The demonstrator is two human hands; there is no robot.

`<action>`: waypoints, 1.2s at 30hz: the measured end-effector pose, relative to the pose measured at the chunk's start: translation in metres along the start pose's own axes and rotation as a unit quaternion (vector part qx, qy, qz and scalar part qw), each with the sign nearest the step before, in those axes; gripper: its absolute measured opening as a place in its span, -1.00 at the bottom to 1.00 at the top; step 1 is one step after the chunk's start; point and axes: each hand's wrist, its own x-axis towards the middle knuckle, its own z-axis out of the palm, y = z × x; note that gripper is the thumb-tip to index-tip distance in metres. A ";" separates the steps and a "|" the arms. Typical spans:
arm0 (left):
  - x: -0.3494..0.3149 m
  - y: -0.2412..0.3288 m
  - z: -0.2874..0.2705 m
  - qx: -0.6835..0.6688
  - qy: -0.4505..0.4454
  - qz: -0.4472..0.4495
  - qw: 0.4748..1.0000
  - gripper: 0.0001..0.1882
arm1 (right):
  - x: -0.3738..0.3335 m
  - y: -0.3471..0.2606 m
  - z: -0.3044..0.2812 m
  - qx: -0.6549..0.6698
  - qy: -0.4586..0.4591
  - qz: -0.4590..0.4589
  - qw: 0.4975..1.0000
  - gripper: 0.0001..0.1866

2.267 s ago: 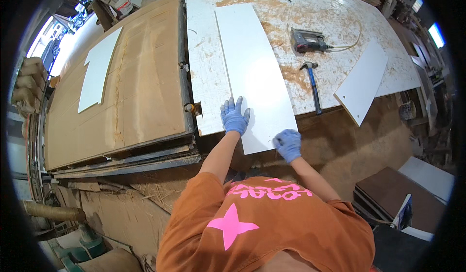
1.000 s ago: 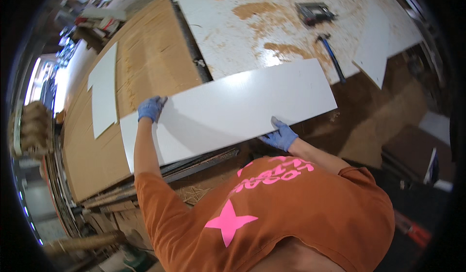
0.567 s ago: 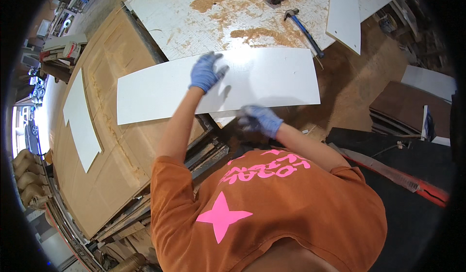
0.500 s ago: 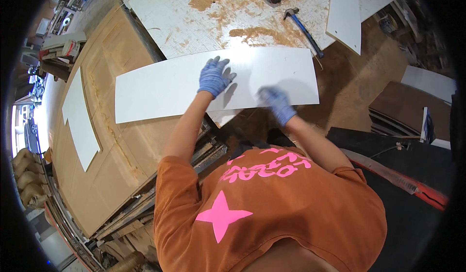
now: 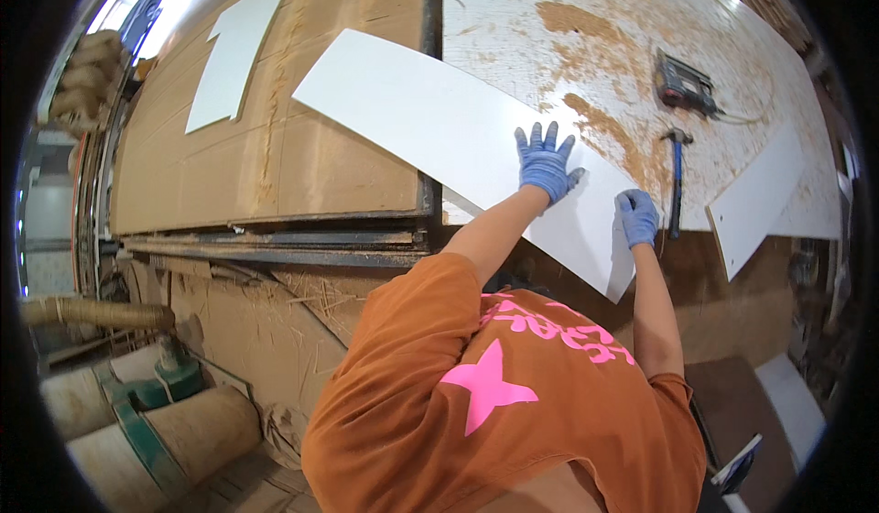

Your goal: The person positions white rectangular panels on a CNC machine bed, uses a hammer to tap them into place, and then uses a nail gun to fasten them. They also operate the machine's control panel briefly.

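A long white board with a curved far edge lies across the gap between two work surfaces. My left hand, in a blue knitted glove, presses flat on its top, fingers spread. At the board's right end is my right hand, gloved alike, with its fingers curled in at the edge. Whatever those fingers may hold is hidden. Just right of that hand lies a hammer with a blue and black handle.
Sawdust covers parts of the white worktable, where a corded power tool rests. Another white panel overhangs its right side. A notched white piece lies on the brown sheet stack at left. Green-banded cylinders stand lower left.
My view has turned, so the board now slants down to the right. My right hand, blurred above the board before, is now at its right end with fingers curled. My left hand stays spread on it.
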 end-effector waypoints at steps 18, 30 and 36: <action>0.021 0.019 0.000 0.005 -0.016 0.050 0.999 -0.23 | 0.009 0.001 0.015 0.010 0.091 -0.074 0.993 -0.82; 0.029 0.021 0.000 -0.022 0.003 0.041 0.999 -0.32 | 0.015 -0.003 0.001 -0.020 0.065 -0.160 0.985 -0.83; 0.031 0.021 0.003 -0.029 0.018 0.056 0.998 -0.33 | 0.022 -0.007 0.008 -0.049 0.044 -0.056 0.996 -0.80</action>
